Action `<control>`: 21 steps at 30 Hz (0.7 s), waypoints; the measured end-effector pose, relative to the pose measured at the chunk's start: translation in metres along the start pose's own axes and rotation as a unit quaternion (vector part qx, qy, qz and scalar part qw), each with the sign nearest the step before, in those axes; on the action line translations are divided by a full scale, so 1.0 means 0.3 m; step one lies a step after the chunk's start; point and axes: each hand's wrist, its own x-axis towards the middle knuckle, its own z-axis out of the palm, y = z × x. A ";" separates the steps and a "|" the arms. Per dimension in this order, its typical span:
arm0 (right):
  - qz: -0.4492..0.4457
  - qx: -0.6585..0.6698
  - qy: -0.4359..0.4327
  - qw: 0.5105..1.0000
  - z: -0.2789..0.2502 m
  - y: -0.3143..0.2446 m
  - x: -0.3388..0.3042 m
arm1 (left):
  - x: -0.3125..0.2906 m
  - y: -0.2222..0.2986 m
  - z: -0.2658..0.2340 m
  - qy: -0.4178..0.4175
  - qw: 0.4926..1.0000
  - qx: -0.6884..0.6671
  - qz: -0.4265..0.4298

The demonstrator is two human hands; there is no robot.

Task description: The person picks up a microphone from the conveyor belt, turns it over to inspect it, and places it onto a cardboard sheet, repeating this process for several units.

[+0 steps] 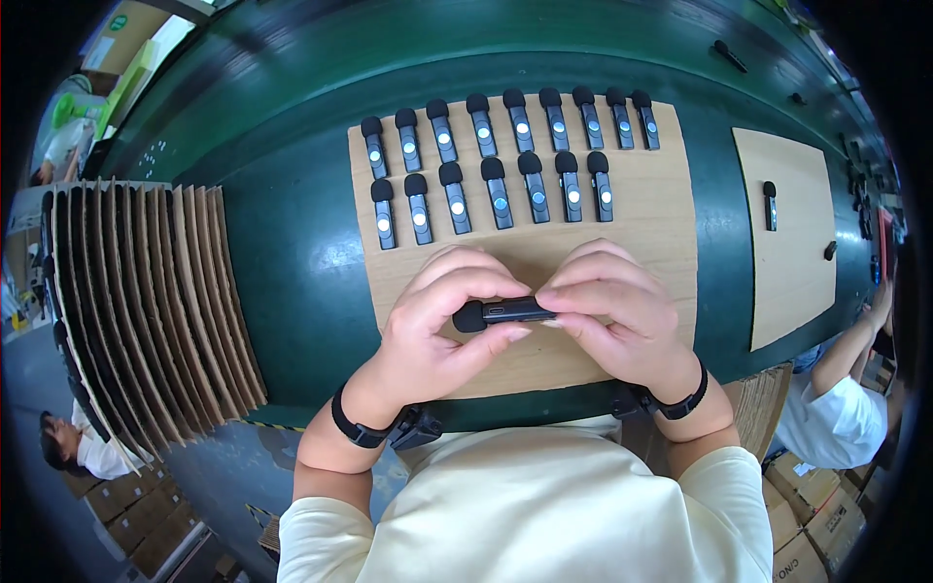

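Observation:
Between my two hands, above the near part of a cardboard sheet [632,223], lies a small black clip-on microphone [507,310] with a round foam tip pointing left. My left hand [428,316] is closed on it, the thumb below and the fingers along the top near the foam end. My right hand [627,313] pinches the other end between thumb and fingertips, partly hiding it. Beyond my hands, two rows of similar microphones [494,197] lie on the sheet, foam tips away from me, each showing a bright white or bluish round spot.
A row of upright cardboard sheets [160,301] stands at the left. On the green table [296,282], another cardboard sheet [792,262] at the right holds a single microphone [770,206] and a small black piece [830,251]. A co-worker [836,408] is at the far right.

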 end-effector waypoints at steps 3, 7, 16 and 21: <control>0.032 0.021 0.008 0.999 0.012 -0.003 -0.002 | -0.002 -0.012 -0.010 -0.026 0.998 0.037 0.036; 0.037 0.038 -0.010 0.999 0.008 0.009 -0.009 | -0.006 -0.016 -0.004 -0.021 0.998 0.035 0.045; 0.033 0.007 0.003 0.999 0.011 -0.017 -0.004 | 0.000 -0.014 0.032 -0.021 0.997 0.074 0.008; 0.063 -0.026 -0.004 0.998 -0.026 -0.032 0.003 | 0.006 -0.013 0.030 -0.009 0.991 0.129 -0.026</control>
